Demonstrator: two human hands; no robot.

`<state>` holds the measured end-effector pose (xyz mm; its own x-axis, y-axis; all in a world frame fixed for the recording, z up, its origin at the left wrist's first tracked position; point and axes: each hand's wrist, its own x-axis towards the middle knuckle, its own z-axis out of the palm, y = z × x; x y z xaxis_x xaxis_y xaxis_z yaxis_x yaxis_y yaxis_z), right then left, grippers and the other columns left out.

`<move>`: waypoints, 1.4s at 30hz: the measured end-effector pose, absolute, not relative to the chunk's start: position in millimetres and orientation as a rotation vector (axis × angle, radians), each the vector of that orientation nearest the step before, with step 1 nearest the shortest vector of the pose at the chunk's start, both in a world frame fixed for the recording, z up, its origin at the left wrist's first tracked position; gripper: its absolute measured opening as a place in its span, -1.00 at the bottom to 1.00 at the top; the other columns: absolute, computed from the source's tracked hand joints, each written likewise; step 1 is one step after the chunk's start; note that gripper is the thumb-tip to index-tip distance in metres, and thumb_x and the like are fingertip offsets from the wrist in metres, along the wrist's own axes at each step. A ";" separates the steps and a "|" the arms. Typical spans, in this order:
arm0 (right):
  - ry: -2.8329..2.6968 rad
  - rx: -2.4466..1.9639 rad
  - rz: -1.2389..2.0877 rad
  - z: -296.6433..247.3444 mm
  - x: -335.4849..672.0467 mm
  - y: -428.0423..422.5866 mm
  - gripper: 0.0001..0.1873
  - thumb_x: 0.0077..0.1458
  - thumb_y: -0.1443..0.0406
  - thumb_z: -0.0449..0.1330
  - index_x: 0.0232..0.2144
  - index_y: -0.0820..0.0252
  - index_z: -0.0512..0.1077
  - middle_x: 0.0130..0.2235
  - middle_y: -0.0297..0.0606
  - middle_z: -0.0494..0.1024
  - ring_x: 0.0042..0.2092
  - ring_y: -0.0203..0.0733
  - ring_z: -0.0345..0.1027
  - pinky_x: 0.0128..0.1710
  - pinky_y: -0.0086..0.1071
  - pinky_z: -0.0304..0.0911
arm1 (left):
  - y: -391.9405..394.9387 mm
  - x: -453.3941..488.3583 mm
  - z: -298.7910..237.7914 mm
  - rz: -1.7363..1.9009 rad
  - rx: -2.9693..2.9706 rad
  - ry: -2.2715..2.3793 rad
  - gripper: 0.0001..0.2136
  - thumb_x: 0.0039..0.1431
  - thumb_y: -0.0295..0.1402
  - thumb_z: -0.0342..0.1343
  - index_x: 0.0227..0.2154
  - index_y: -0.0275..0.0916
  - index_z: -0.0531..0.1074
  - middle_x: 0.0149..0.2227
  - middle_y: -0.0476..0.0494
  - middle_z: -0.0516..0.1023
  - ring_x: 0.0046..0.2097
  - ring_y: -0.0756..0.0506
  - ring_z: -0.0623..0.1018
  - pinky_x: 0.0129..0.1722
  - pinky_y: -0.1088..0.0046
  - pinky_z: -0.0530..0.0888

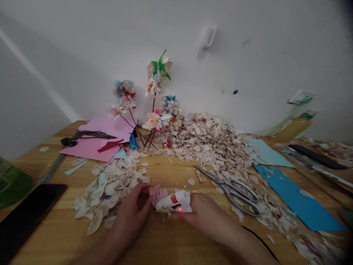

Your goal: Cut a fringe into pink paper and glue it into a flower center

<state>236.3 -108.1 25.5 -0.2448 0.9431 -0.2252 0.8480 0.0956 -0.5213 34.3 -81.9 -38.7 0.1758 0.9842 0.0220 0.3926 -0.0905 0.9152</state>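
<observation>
My right hand (pixel 200 211) is closed around a white hot glue gun (pixel 176 202) with an orange mark and a lit red light. Its nozzle points left, toward my left hand (pixel 138 206). Between the left thumb and fingers is a piece of fringed pink paper (pixel 159 195), close to the nozzle. Whether the nozzle touches the paper I cannot tell. Whitish dried petals (pixel 116 184) lie spread just beyond my left hand. To the right of the glue gun rest open metal scissors (pixel 234 191).
Handmade flowers (pixel 154 119) on thin stems stand by the wall, beside a large petal heap (pixel 215 136). Pink sheets (pixel 93 147) and a black phone (pixel 30 221) are left; blue paper (pixel 300 198) and a yellowish bottle (pixel 292 127) are right. A black cord (pixel 260 243) runs near my right forearm.
</observation>
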 end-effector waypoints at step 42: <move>-2.200 -2.026 0.736 33.1 238.6 -104.3 -0.71 -0.01 0.10 0.19 -0.38 0.20 0.54 -0.38 -0.16 0.60 -0.35 -0.06 0.45 -0.43 -0.40 0.18 | -87.0 36.0 -31.4 0.845 1.653 1.311 -0.78 0.11 -0.31 -0.05 -0.16 -0.14 0.28 -0.27 -0.07 0.48 -0.23 -0.09 0.51 -0.23 0.35 0.46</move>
